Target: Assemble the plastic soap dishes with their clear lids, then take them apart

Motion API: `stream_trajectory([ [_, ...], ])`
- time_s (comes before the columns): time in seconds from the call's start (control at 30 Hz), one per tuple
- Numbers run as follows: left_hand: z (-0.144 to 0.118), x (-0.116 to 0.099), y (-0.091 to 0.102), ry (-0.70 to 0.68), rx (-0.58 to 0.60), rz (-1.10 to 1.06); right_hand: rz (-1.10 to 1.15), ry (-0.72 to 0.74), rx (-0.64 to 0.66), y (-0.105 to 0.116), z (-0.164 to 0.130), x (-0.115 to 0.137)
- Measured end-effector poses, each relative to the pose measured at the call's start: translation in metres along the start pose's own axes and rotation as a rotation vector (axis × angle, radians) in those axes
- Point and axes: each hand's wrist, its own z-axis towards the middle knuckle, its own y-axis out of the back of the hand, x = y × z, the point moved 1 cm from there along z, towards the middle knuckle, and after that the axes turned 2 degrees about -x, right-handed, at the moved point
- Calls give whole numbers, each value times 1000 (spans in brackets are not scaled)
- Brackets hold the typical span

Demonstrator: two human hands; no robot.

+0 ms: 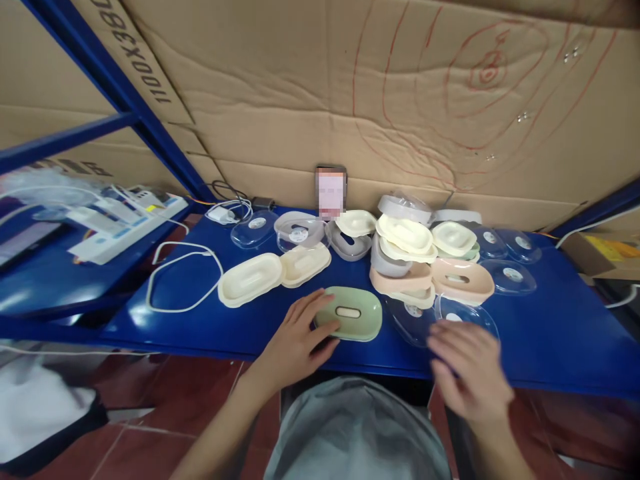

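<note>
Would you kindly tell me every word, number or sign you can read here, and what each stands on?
"1100X38", then a character cut by the picture's edge: on the cardboard, upper left.
Dark lettering, lower down at left: partly hidden, unreadable.
Stickers on the clear lids: too small to read.
Screen of the propped device: pixelated, unreadable.
Red mark amid the drawn curves: unclear.

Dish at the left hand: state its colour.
The dish is light green, seen best in the head view.

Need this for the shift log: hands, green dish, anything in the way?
Left hand: fingers over left end of green dish. Right hand: open, blurred, by clear lid. Dish lies on blue table; nearest clutter: stacked dishes, beyond its right.
</note>
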Motion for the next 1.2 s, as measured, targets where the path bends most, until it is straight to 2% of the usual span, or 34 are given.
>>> stream_trajectory([
  [0.07, -3, -2, 3, 45, 20, -60, -221, -190, 16, 28, -19, -21],
  [0.13, -7, -4, 6, 73, 73, -133, -398, -293, 120, 46, -43, -44],
  [0.2, -11, -7, 7, 84, 132, -185, -422, -306, 220, 55, -69, -59],
  [0.27, -14, -9, 5, 80, 169, -212, -371, -341, 214, 59, -91, -63],
  [0.33, -16, -11, 2, 90, 170, -226, -316, -448, 63, 58, -101, -53],
  [0.43, -19, -10, -4, 154, 154, -240, -224, -643, -337, 47, -89, -20],
  [0.47, -19, -9, -7, 179, 151, -248, -162, -692, -396, 40, -77, -9],
  [0.5, -20, -8, -9, 202, 148, -259, -80, -736, -355, 30, -62, 0],
  [0.57, -21, -5, -12, 236, 134, -285, 195, -706, 41, 3, -25, 12],
  [0.6, -21, -4, -13, 245, 126, -299, 290, -682, 183, -11, -7, 15],
  [0.63, -22, -4, -14, 250, 117, -311, 340, -650, 246, -24, 10, 15],
  [0.73, -21, -4, -13, 242, 119, -319, 335, -550, 309, -56, 43, 13],
  [0.83, -21, -5, -11, 240, 192, -292, 221, -454, 285, -70, 53, 13],
  [0.93, -20, -5, -11, 269, 225, -298, 165, -328, 242, -65, 48, 17],
  [1.1, -16, -3, -11, 335, 251, -384, 161, 4, 564, -54, 28, 22],
  [1.2, -13, -2, -8, 363, 273, -432, 83, 47, 577, -57, 21, 24],
])
